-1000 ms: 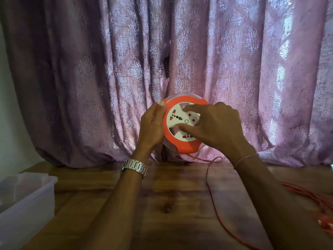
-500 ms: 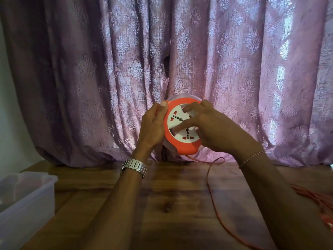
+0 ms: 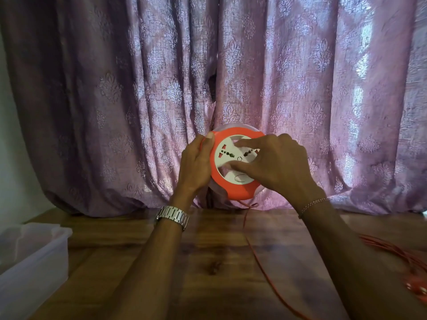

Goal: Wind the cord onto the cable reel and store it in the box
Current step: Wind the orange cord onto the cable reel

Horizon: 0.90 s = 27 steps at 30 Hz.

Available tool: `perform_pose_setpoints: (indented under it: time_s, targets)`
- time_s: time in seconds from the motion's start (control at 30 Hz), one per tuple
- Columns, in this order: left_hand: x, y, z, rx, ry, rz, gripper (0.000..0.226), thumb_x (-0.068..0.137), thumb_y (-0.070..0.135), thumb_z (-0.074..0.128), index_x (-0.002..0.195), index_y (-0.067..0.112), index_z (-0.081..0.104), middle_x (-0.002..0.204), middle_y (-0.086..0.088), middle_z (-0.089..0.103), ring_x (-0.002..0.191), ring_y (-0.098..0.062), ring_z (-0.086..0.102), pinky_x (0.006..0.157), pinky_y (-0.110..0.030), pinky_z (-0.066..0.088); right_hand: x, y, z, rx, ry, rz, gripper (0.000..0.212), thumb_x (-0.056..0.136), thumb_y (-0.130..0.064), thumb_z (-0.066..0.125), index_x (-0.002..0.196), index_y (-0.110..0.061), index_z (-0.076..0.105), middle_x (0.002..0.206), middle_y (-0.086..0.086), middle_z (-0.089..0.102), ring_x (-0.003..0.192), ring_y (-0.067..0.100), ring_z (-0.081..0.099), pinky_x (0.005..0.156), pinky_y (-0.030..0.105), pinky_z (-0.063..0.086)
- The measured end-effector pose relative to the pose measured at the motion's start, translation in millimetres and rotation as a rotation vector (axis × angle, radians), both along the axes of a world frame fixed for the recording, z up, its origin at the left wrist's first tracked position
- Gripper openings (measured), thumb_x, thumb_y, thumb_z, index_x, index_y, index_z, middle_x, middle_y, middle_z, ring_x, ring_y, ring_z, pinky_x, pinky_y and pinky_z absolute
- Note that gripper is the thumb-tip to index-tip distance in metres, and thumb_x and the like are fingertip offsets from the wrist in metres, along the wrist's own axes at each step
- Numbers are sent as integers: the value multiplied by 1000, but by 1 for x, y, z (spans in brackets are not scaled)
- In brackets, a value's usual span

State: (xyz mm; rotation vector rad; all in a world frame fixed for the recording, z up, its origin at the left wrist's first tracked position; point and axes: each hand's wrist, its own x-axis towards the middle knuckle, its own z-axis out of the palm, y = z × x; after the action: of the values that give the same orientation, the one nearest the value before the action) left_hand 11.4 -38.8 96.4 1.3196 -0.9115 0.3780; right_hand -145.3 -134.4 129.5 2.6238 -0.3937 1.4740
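Reel (image 3: 233, 181) is held up off the table (image 3: 208, 269), centre of view, in front of the curtain (image 3: 115, 88); orange rim, white socket face turned toward the camera.

L to R:

Box (image 3: 34, 257): translucent plastic, far left on the table, open top, well apart from the reel. What's inside can't be told.

Left hand (image 3: 196, 165): gripping the reel's left edge, thumb up on the orange rim, fingers wrapped behind. Steel watch (image 3: 172, 217) on that wrist.

Reel sits between both hands, face upright w/ a slight tilt. Clear/white flange shows behind the orange rim at top and bottom.

Right hand (image 3: 277, 165): laid over the right side of the white face, index finger and thumb pressed onto it, rest of the fingers curled over the rim. Holding the reel, not the cord. Thin bracelet (image 3: 313, 204) on the wrist.

Cord (image 3: 261, 266): thin, orange, drops from the reel's bottom edge, runs down across the table toward the bottom edge of view. More of it lies in a loose heap at far right (image 3: 397, 252), near the table edge; blurry there.
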Motion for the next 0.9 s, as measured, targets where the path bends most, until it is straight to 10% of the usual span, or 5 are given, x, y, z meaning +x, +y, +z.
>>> perform_pose_setpoints:
  time_s: [0.2, 0.33, 0.5, 0.73, 0.9]
  targets:
    - [-2, 2, 1, -1, 20, -8, 51, 96, 57, 46, 94, 11, 68, 90, -13, 76, 89, -33, 73, 77, -44, 56, -2, -7, 6, -126, 35, 42, 48, 70, -72, 61, 107, -41, 68, 85, -7, 72, 82, 19, 60, 60, 29, 43]
    - [-3, 3, 2, 1, 26, -10, 41, 97, 56, 46, 84, 22, 65, 82, -3, 74, 79, -21, 70, 73, -37, 52, -7, -14, 12, -145, 155, 245, 19, 79, -34, 69, 98, -35, 70, 107, -9, 65, 96, 14, 47, 71, 42, 50]
    - [-3, 2, 2, -2, 10, -12, 48, 97, 57, 45, 94, 14, 68, 89, -11, 75, 90, -35, 72, 77, -44, 55, -6, -7, 9, -108, 443, 254, 61, 77, 3, 61, 111, -48, 64, 145, 0, 40, 130, 26, 31, 100, 49, 41]
    - [0, 2, 1, -4, -26, 17, 59, 95, 63, 46, 94, 7, 65, 90, -13, 74, 91, -36, 72, 82, -54, 57, -3, -3, 4, -120, 365, 151, 61, 80, -13, 64, 114, -63, 54, 134, -4, 42, 121, 21, 46, 80, 42, 53]
    - [-1, 2, 1, -10, -35, 21, 63, 94, 65, 45, 89, 4, 62, 82, -16, 70, 77, -30, 66, 74, -49, 53, -4, 0, 2, -99, 165, 24, 59, 64, -68, 67, 119, -64, 47, 106, -7, 67, 96, 22, 61, 69, 33, 45]
